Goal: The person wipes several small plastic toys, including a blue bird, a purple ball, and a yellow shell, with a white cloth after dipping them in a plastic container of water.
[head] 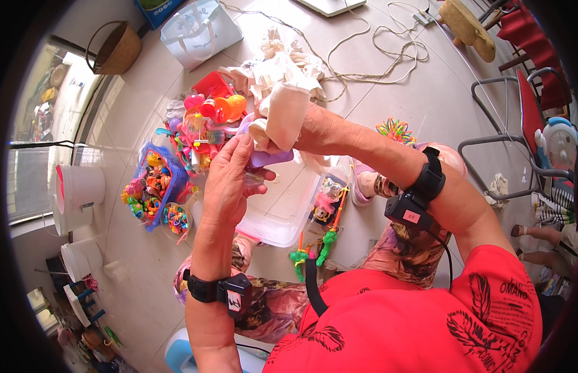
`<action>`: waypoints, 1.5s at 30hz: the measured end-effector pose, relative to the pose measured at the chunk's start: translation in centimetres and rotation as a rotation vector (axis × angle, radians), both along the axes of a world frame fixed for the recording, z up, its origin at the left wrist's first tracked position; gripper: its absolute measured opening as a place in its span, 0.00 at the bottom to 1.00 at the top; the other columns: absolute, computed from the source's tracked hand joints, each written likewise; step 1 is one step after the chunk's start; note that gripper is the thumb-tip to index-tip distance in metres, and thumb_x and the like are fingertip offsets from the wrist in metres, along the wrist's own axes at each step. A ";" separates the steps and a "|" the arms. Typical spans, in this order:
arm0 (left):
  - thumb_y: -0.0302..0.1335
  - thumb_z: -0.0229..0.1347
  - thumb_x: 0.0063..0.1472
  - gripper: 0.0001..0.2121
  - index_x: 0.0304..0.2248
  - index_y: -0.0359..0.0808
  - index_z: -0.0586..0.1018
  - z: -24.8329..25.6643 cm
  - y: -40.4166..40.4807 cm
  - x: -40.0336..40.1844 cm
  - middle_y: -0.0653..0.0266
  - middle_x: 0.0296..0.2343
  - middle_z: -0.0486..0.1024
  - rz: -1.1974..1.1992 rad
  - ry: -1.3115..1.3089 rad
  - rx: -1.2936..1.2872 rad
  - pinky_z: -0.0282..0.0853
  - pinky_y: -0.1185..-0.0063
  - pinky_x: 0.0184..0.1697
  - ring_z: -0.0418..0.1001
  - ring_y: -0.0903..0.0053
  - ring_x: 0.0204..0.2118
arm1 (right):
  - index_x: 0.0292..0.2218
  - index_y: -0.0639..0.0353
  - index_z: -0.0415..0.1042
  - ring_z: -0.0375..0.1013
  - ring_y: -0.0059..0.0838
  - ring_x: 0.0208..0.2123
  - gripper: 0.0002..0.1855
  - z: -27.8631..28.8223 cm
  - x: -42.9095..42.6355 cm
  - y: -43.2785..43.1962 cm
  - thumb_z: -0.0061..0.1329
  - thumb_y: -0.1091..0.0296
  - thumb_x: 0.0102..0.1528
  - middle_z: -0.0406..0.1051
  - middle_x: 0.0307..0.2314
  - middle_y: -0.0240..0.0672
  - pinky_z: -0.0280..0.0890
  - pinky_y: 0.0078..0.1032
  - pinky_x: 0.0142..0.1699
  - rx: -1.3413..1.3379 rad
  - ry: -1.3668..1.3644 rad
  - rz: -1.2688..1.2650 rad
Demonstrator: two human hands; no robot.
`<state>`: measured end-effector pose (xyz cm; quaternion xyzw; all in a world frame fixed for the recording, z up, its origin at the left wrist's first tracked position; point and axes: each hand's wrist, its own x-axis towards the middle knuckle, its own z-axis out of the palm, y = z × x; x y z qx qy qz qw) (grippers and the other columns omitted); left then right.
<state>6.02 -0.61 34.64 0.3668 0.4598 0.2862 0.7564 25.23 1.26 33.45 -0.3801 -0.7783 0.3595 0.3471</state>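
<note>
My left hand (233, 175) grips the near edge of a purple plastic object (271, 158), thumb on top. Something small and translucent shows by its fingers. Over the same object, my right hand (308, 125) holds a cream cloth (285, 109), which hides most of its fingers. The purple object's full shape is covered by the cloth and hands. Below them on the floor stands a clear plastic bin (289, 240). Just left of my hands is a heap of colourful plastic toys (214, 116), with a red container (212, 84) at its back.
A blue basket (170, 205) of small toys stands at left, beside a bowl of coloured beads (176, 218). Crumpled cloths (275, 65) lie beyond my hands. Green toys with orange rods (326, 247) lie right of the bin. Cords (387, 74) cross the floor; a metal-framed chair (485, 140) stands at right.
</note>
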 end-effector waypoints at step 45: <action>0.25 0.53 0.57 0.14 0.43 0.35 0.69 0.1 0.0 1.1 0.64 0.31 0.74 0.024 0.148 0.246 0.73 0.82 0.22 0.74 0.81 0.24 | 0.34 0.64 0.70 0.66 0.17 0.30 0.11 -1.1 -0.4 -0.6 0.48 0.73 0.46 0.69 0.29 0.29 0.63 0.17 0.35 -0.436 0.415 -0.287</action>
